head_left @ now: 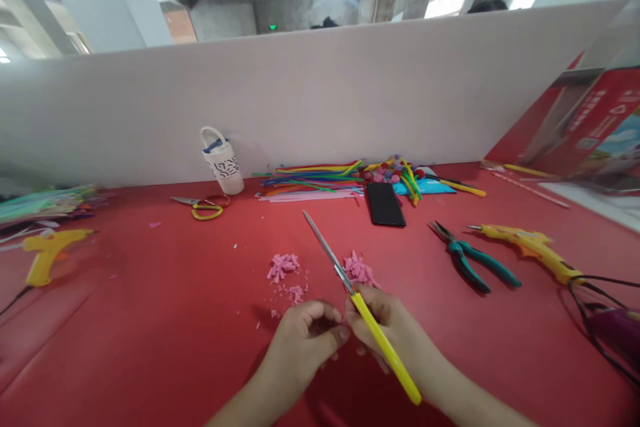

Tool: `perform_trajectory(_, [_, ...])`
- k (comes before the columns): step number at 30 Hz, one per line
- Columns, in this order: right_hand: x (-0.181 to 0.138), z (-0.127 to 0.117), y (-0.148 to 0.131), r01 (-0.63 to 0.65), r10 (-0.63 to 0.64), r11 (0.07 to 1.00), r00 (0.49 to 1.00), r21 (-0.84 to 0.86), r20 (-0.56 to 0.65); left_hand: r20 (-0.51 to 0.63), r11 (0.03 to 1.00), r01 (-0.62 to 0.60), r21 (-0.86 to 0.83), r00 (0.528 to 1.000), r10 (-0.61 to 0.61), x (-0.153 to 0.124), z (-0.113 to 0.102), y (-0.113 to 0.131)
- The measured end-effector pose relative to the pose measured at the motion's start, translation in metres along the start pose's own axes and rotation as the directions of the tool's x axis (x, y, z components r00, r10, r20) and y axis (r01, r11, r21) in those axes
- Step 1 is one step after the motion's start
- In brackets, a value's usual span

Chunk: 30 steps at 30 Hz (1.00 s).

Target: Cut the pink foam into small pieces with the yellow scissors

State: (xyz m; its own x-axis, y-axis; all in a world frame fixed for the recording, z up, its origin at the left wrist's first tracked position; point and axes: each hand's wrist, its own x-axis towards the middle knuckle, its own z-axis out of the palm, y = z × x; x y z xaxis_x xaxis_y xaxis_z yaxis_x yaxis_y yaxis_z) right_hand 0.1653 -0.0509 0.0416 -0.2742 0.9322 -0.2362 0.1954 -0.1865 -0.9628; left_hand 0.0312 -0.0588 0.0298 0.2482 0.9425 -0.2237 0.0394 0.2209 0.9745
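On the red table [150, 320], going from the left, we pass a yellow glue gun [47, 253], small scissors [205, 208] and a white handled cup [223, 163], all well apart from our hands. Nearer lies a heap of pink clippings [283, 265]. Our left hand [307, 337] is curled narrow with its fingertips pinched together, and whatever sits between them is too small to tell. It touches our right hand [385, 327], which grips the yellow-handled scissors [327, 250], blades together and pointing up and away. A second pink heap [360, 270] lies just beside the blades.

We judge this to be snipping work, paused between cuts. A further cut calls for keeping the pinching fingertips clear of the blades.

Further right are the black phone [385, 203], coloured pipe cleaners [315, 180], teal pliers [475, 263] and another glue gun [530, 247]. None of them crowd the hands.
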Motion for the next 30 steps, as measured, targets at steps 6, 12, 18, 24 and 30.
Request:
perform_trajectory(6, [-0.003,-0.009,-0.001,0.219,-0.234,0.948,0.971,-0.233,-0.039,-0.117,0.979,0.022,-0.202,0.992,-0.047,0.002,-0.013,0.006])
perform_trajectory(12, [-0.003,-0.010,0.005,0.279,-0.345,0.684,0.938,-0.674,0.038,-0.306,0.889,-0.195,-0.414,0.950,0.065,0.004,-0.031,0.018])
perform_trajectory(18, [0.000,-0.008,0.015,0.298,-0.396,0.421,0.910,-0.857,0.122,-0.390,0.824,-0.308,-0.477,0.913,0.116,0.001,-0.036,0.022])
perform_trajectory(24, [0.000,-0.008,0.021,0.276,-0.399,0.318,0.907,-0.907,0.136,-0.438,0.820,-0.347,-0.455,0.889,0.134,0.000,-0.034,0.024])
perform_trajectory(30, [0.001,-0.007,0.024,0.290,-0.456,0.263,0.878,-0.920,0.147,-0.444,0.819,-0.366,-0.441,0.883,0.155,-0.001,-0.032,0.025])
